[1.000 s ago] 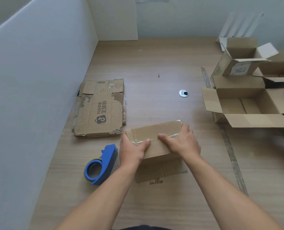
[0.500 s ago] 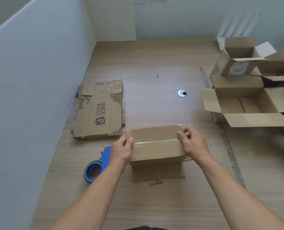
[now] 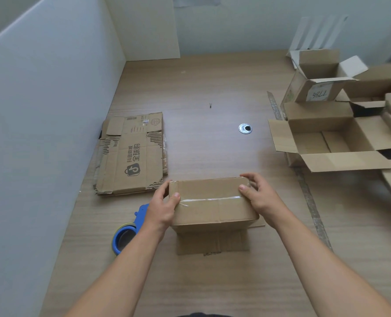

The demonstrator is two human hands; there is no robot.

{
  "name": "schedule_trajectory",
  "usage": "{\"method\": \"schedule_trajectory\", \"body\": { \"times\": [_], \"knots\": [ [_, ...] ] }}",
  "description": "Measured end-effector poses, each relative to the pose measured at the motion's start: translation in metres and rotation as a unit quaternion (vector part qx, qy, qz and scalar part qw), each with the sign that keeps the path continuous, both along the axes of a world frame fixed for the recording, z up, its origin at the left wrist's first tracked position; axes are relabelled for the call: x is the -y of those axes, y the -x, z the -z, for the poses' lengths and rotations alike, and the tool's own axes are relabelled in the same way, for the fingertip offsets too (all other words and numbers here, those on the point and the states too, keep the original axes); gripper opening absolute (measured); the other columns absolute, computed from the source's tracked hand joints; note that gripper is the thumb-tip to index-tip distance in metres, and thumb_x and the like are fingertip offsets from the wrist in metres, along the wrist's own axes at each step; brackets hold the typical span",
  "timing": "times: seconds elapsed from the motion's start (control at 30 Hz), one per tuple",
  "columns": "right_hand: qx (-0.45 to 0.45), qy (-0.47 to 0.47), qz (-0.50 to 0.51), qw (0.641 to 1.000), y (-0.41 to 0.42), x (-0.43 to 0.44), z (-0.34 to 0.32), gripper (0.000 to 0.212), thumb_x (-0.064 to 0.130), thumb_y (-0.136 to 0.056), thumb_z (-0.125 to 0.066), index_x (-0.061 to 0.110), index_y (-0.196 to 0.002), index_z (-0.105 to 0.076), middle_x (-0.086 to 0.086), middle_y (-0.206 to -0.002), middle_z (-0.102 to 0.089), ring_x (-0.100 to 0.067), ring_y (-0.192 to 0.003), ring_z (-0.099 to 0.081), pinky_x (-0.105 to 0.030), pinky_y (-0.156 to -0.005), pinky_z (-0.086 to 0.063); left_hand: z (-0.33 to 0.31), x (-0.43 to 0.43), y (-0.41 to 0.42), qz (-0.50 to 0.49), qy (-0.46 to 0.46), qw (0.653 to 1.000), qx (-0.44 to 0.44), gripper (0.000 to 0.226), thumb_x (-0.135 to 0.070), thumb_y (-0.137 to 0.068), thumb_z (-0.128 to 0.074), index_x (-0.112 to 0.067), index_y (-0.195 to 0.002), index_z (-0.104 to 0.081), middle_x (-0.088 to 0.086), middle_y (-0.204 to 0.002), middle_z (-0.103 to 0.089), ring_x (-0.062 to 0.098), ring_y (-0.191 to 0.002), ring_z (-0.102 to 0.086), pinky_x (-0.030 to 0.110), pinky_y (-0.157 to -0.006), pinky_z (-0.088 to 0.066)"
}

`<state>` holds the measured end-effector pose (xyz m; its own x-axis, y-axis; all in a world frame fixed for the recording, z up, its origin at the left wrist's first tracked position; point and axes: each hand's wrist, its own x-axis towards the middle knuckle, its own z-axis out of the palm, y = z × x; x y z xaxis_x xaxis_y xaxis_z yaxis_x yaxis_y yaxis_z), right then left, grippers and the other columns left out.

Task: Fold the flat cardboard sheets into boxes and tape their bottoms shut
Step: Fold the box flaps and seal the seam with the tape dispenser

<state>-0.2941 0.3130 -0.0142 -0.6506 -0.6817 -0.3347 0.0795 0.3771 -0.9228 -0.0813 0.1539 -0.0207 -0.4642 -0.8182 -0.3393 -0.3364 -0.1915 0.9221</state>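
Observation:
A folded cardboard box [image 3: 210, 209] stands bottom-up on the wooden table, a strip of clear tape running along its centre seam. My left hand [image 3: 163, 208] grips its left end, thumb on top. My right hand [image 3: 261, 196] holds its right end, fingers curled over the far corner. The box's open flaps spread on the table beneath it. A stack of flat cardboard sheets [image 3: 132, 156] with printed logos lies to the left. A blue tape dispenser [image 3: 127, 229] rests on the table beside my left wrist.
Several open assembled boxes [image 3: 331, 138] crowd the right side of the table. A round metal grommet [image 3: 245, 128] sits in the table [image 3: 212, 282] past the box. White partition walls [image 3: 41, 133] close the left and back. A tape strip [image 3: 309, 202] runs along the table at right.
Both hands slid apart from the middle of the tape seam to the box's two ends, and the box now stands squarer toward me.

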Motion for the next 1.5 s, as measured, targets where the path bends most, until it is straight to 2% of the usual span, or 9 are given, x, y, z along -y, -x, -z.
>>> {"method": "schedule_trajectory", "body": {
  "times": [0.1, 0.27, 0.6, 0.73, 1.03, 1.17, 1.3, 1.4, 1.5],
  "knots": [
    [0.039, 0.024, -0.009, 0.999, 0.004, -0.003, -0.001, 0.023, 0.013, -0.096, -0.061, 0.029, -0.113, -0.061, -0.007, -0.105, -0.067, -0.014, -0.085, -0.064, -0.028, -0.073, -0.052, 0.002, 0.006, 0.001, 0.010, -0.004, 1.000, -0.013, 0.038, -0.011, -0.092, -0.064, -0.034, -0.121, -0.058, 0.002, -0.121, -0.065, 0.019, -0.116, -0.060, 0.028, -0.085, -0.050],
    [0.047, 0.041, 0.044, 0.997, 0.006, 0.004, 0.004, 0.007, 0.018, -0.098, -0.060, 0.021, -0.094, -0.065, -0.010, -0.091, -0.060, -0.017, -0.076, -0.056, -0.029, -0.065, -0.046, -0.002, 0.009, 0.004, 0.013, 0.007, 1.000, -0.010, 0.039, -0.029, -0.075, -0.064, -0.040, -0.112, -0.060, 0.003, -0.119, -0.063, 0.016, -0.111, -0.060, 0.027, -0.081, -0.049],
    [0.143, -0.010, 0.037, 0.989, 0.016, 0.014, -0.008, 0.011, 0.031, -0.100, -0.056, 0.024, -0.093, -0.062, 0.010, -0.081, -0.059, -0.006, -0.071, -0.054, -0.026, -0.061, -0.044, -0.003, 0.024, 0.015, 0.022, 0.039, 0.998, 0.039, 0.020, -0.014, -0.095, -0.061, -0.034, -0.098, -0.063, 0.003, -0.093, -0.063, 0.012, -0.077, -0.059, 0.034, -0.082, -0.051],
    [0.104, -0.006, 0.065, 0.992, 0.009, 0.016, -0.005, 0.022, 0.031, -0.102, -0.053, 0.021, -0.093, -0.070, 0.008, -0.075, -0.065, -0.009, -0.064, -0.058, -0.023, -0.057, -0.045, -0.006, 0.031, 0.027, 0.043, 0.106, 0.989, 0.099, 0.018, -0.016, -0.096, -0.057, -0.028, -0.106, -0.066, 0.005, -0.103, -0.067, 0.021, -0.092, -0.062, 0.033, -0.088, -0.048],
    [-0.081, -0.055, 0.070, 0.993, -0.004, 0.013, 0.008, 0.028, 0.037, -0.101, -0.049, 0.020, -0.095, -0.071, 0.001, -0.088, -0.070, -0.021, -0.087, -0.062, -0.035, -0.077, -0.046, -0.006, 0.028, 0.028, 0.062, 0.152, 0.974, 0.158, 0.019, -0.016, -0.099, -0.050, -0.025, -0.099, -0.067, 0.008, -0.109, -0.067, 0.025, -0.101, -0.060, 0.027, -0.079, -0.039],
    [-0.197, -0.076, 0.119, 0.970, -0.012, 0.012, -0.001, 0.025, 0.036, -0.097, -0.058, 0.018, -0.111, -0.068, -0.001, -0.104, -0.059, -0.018, -0.097, -0.058, -0.023, -0.077, -0.035, -0.008, 0.018, 0.027, 0.022, 0.169, 0.969, 0.178, 0.022, -0.022, -0.101, -0.048, -0.019, -0.109, -0.069, 0.009, -0.111, -0.067, 0.025, -0.105, -0.058, 0.028, -0.080, -0.037],
    [-0.134, -0.050, 0.118, 0.983, -0.023, 0.000, -0.014, 0.031, 0.037, -0.095, -0.061, 0.021, -0.122, -0.064, 0.007, -0.109, -0.064, -0.012, -0.107, -0.061, -0.023, -0.086, -0.042, -0.013, 0.010, 0.015, 0.012, 0.139, 0.978, 0.154, 0.042, -0.033, -0.103, -0.049, -0.018, -0.142, -0.052, 0.003, -0.133, -0.060, 0.017, -0.121, -0.054, 0.025, -0.097, -0.039],
    [0.017, 0.037, 0.026, 0.999, -0.034, -0.024, -0.011, 0.054, 0.022, -0.098, -0.059, 0.031, -0.146, -0.037, 0.025, -0.136, -0.046, 0.015, -0.120, -0.047, -0.010, -0.101, -0.036, -0.021, -0.005, -0.003, 0.030, 0.039, 0.999, 0.006, 0.064, -0.030, -0.091, -0.069, -0.023, -0.148, -0.040, -0.012, -0.130, -0.057, 0.003, -0.116, -0.055, 0.014, -0.094, -0.042],
    [0.018, 0.022, -0.038, 0.999, -0.039, -0.046, 0.004, 0.063, 0.013, -0.099, -0.056, 0.028, -0.153, -0.029, 0.026, -0.149, -0.035, 0.022, -0.127, -0.035, -0.009, -0.109, -0.029, -0.003, -0.014, -0.024, 0.079, 0.015, 0.997, -0.013, 0.078, -0.043, -0.072, -0.069, -0.037, -0.145, -0.042, -0.015, -0.139, -0.057, 0.005, -0.126, -0.055, 0.036, -0.110, -0.044]
  ]
}}
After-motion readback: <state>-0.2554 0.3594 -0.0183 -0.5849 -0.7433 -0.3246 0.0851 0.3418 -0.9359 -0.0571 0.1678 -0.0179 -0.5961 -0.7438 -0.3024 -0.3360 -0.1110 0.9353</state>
